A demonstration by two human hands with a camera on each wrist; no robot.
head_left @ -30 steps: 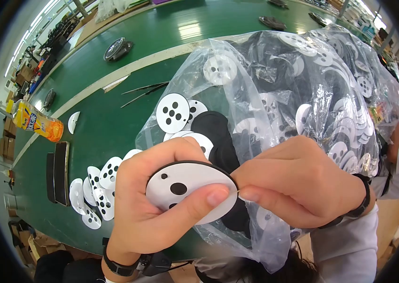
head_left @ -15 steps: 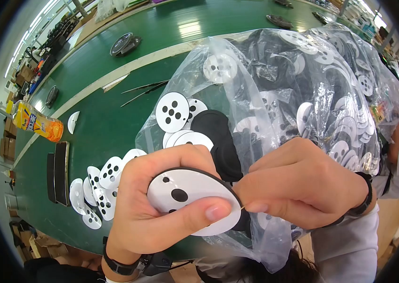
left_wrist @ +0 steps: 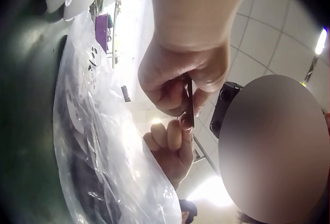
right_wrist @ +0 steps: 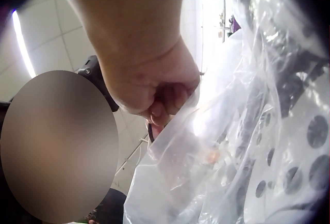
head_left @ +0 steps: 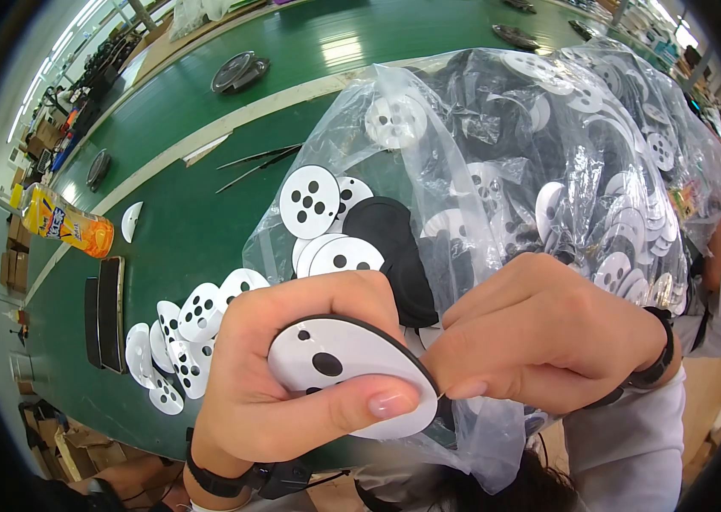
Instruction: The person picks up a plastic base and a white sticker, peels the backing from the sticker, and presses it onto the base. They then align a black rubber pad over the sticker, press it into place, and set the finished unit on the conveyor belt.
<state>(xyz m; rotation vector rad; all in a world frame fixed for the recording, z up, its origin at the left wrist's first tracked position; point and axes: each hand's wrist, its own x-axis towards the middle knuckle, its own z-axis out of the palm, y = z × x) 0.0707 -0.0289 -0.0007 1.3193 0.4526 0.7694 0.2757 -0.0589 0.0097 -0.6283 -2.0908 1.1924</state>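
Observation:
In the head view my left hand (head_left: 266, 418) grips a round black foam pad with a perforated white face (head_left: 362, 354), thumb pressed on the front and fingers curled behind. The pad bends slightly along its right side. My right hand (head_left: 539, 341) pinches at the pad's right edge between thumb and forefinger, where a thin pale sliver shows. The left wrist view catches the pad (left_wrist: 190, 102) edge-on as a dark strip between both hands. In the right wrist view, curled fingers of my right hand (right_wrist: 154, 87) partly hide the pad.
A clear plastic bag (head_left: 437, 171) full of similar pads lies behind the right hand. Loose white discs (head_left: 198, 311) are piled at left. Tweezers (head_left: 258, 162), a drink bottle (head_left: 70, 224) and dark blocks (head_left: 110, 311) lie on the green table (head_left: 198, 205). Dark parts (head_left: 241, 72) sit on the belt.
Both hands and the pad have shifted slightly down in the head view, the fingers still at the pad's right edge. The dark parts on the belt have moved right.

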